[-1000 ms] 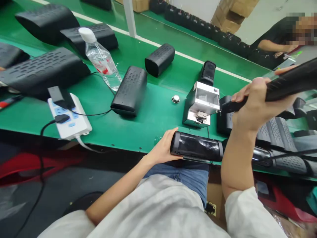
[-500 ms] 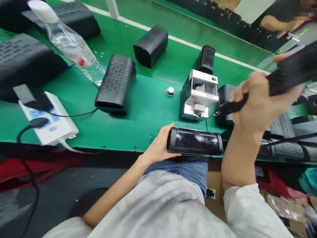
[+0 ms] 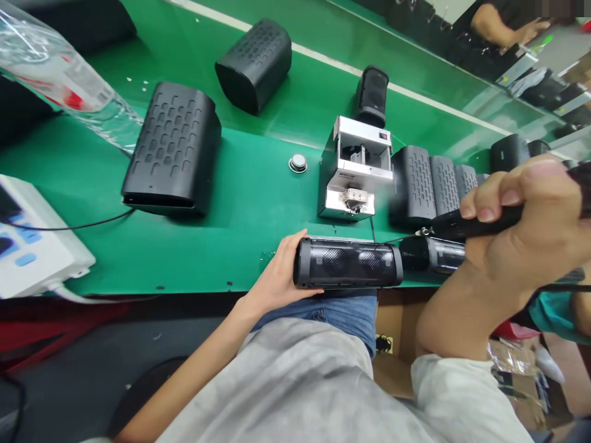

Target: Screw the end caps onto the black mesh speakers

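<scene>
My left hand grips the left end of a black speaker at the bench's near edge, its glossy front with two perforated rounds turned up towards me. My right hand is wrapped round a black electric screwdriver, held almost level and pointing left. Its thin bit reaches to the upper right edge of the speaker; whether it touches I cannot tell. Just beyond the speaker stands a silver and black screw feeder. A small round metal-rimmed piece lies left of the feeder.
Black textured speaker housings stand on the green bench, with several more lined up at right. A water bottle and white power strip are at left. Another person's arm shows across the bench.
My right hand has brought the screwdriver down from beside the screw feeder to the speaker's right end. My left hand keeps its hold on the speaker. The view has shifted right.
</scene>
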Demonstrator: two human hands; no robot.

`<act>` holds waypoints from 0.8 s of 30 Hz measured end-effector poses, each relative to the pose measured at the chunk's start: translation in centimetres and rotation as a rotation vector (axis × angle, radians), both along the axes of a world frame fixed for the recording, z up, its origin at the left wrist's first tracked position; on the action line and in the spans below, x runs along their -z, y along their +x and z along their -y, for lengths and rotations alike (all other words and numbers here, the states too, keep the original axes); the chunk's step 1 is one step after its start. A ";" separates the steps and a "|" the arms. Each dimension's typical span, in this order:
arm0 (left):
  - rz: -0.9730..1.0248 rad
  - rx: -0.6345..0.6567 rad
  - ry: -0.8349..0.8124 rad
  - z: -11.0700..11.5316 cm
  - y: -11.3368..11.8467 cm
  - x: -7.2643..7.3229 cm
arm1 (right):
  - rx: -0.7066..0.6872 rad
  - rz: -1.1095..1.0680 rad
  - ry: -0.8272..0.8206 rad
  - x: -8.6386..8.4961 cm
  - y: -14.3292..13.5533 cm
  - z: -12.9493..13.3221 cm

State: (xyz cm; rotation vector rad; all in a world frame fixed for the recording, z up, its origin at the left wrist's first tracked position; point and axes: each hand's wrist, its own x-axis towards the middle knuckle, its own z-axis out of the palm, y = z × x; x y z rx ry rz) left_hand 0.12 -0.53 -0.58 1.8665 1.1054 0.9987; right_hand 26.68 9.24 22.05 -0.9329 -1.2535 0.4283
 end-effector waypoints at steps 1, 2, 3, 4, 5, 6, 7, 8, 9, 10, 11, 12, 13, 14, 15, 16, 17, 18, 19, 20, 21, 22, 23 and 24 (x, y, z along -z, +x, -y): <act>-0.004 -0.001 -0.003 0.0 0.0 -0.1 | -0.007 -0.006 0.040 0.6 -0.1 -0.1; -0.009 -0.002 -0.008 0.1 0.0 -0.1 | -0.025 -0.011 0.055 1.3 -0.3 -0.2; -0.013 -0.003 -0.014 0.1 0.0 -0.2 | -0.052 -0.015 0.039 2.0 -0.3 -0.3; -0.015 -0.006 -0.021 0.1 0.0 -0.2 | -0.081 -0.020 0.000 2.8 -0.4 -0.2; -0.015 -0.009 -0.026 0.2 0.0 -0.2 | -0.102 -0.030 -0.037 3.6 -0.3 -0.2; -0.013 -0.011 -0.030 0.2 0.0 -0.2 | -0.119 -0.044 -0.057 4.3 -0.3 -0.1; -0.010 -0.012 -0.033 0.2 0.0 -0.2 | -0.136 -0.057 -0.057 4.9 -0.1 0.1; -0.007 -0.012 -0.036 0.3 0.0 -0.2 | -0.150 -0.066 -0.040 5.4 0.0 0.3; -0.003 -0.011 -0.039 0.3 0.0 -0.2 | -0.159 -0.070 -0.017 5.7 0.2 0.4; 0.001 -0.009 -0.042 0.3 0.0 -0.2 | -0.169 -0.070 0.004 6.0 0.3 0.6; 0.003 -0.007 -0.047 0.3 -0.1 -0.2 | -0.176 -0.069 0.014 6.2 0.4 0.7; 0.003 -0.007 -0.052 0.3 -0.1 -0.3 | -0.180 -0.065 0.013 6.3 0.5 0.8; 0.001 -0.008 -0.056 0.3 -0.1 -0.3 | -0.180 -0.062 0.003 6.3 0.6 0.8; -0.002 -0.008 -0.061 0.3 -0.2 -0.4 | -0.181 -0.060 -0.006 6.3 0.6 0.8; -0.005 -0.008 -0.066 0.3 -0.2 -0.4 | -0.182 -0.062 -0.010 6.3 0.6 0.8; -0.008 -0.009 -0.071 0.3 -0.2 -0.4 | -0.183 -0.065 -0.015 6.3 0.5 0.8; -0.008 -0.009 -0.074 0.3 -0.2 -0.4 | -0.184 -0.069 -0.020 6.3 0.4 0.7; -0.007 -0.011 -0.075 0.3 -0.2 -0.4 | -0.185 -0.076 -0.022 6.3 0.3 0.7; -0.005 -0.013 -0.075 0.2 -0.2 -0.4 | -0.187 -0.080 -0.030 6.4 0.2 0.6; -0.004 -0.015 -0.075 0.2 -0.1 -0.3 | -0.186 -0.081 -0.042 6.5 0.1 0.6; -0.003 -0.017 -0.073 0.2 -0.1 -0.3 | -0.184 -0.081 -0.053 6.5 0.1 0.5; -0.003 -0.017 -0.071 0.2 -0.1 -0.2 | -0.183 -0.082 -0.063 6.5 0.1 0.5; -0.004 -0.016 -0.066 0.2 -0.1 -0.2 | -0.188 -0.082 -0.075 6.5 0.2 0.4; -0.004 -0.015 -0.058 0.2 -0.1 -0.1 | -0.204 -0.077 -0.090 6.2 0.5 0.4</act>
